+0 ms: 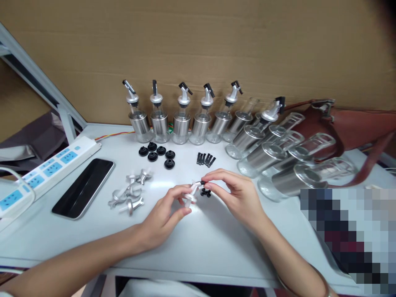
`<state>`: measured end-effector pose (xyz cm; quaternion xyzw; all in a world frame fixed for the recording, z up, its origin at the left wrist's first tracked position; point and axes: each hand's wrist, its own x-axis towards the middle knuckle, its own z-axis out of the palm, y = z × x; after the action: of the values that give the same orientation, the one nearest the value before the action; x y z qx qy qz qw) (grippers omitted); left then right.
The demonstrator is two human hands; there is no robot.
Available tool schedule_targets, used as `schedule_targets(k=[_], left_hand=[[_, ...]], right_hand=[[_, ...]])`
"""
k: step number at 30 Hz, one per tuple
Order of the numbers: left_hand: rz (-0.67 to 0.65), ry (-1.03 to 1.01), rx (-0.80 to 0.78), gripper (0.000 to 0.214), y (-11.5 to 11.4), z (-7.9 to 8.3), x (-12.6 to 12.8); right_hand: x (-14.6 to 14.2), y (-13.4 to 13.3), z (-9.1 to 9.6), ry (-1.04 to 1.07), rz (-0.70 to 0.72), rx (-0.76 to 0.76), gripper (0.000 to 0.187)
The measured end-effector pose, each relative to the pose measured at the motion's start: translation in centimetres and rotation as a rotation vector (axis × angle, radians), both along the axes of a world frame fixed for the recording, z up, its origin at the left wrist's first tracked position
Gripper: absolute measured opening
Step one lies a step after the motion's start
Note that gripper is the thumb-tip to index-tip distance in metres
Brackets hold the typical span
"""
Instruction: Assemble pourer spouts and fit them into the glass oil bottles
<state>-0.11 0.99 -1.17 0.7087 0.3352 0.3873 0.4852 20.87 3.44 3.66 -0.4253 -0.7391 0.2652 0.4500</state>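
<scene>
My left hand point(168, 208) grips a silver pourer spout point(191, 195) between thumb and fingers, above the middle of the table. At the spout's tip, my right hand point(233, 192) pinches a small black cap point(203, 182); the two parts touch. Just behind, on the tabletop, lies a cluster of tiny black parts point(206, 192). Farther back is a row of thin black levers point(206, 159). Several black rubber stoppers point(161, 150) sit to the left of these. More silver pourer spouts point(131, 191) lie loose left of my left hand.
Glass bottles with steel sleeves point(181, 123) and fitted pourers line the back. Several open-necked bottles point(291, 181) stand at the right, beside a brown leather bag point(365, 128). A phone point(84, 187) and a white power strip point(49, 169) lie at the left. A cardboard wall point(198, 45) rises behind.
</scene>
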Motion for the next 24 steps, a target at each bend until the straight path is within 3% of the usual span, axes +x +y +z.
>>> schedule_targets(k=[15, 21, 24], left_hand=[[-0.007, -0.021, -0.020, 0.035, 0.0, 0.2, -0.1], [-0.010, -0.062, -0.096, 0.029, 0.2, 0.3, -0.1], [0.007, -0.081, -0.093, 0.032, 0.3, 0.0, -0.1]], right_hand=[[0.2, 0.0, -0.2, 0.008, 0.001, -0.078, 0.014], [-0.7, -0.5, -0.3, -0.107, 0.133, -0.005, 0.019], [-0.9, -0.8, -0.2, -0.159, 0.132, 0.025, 0.016]])
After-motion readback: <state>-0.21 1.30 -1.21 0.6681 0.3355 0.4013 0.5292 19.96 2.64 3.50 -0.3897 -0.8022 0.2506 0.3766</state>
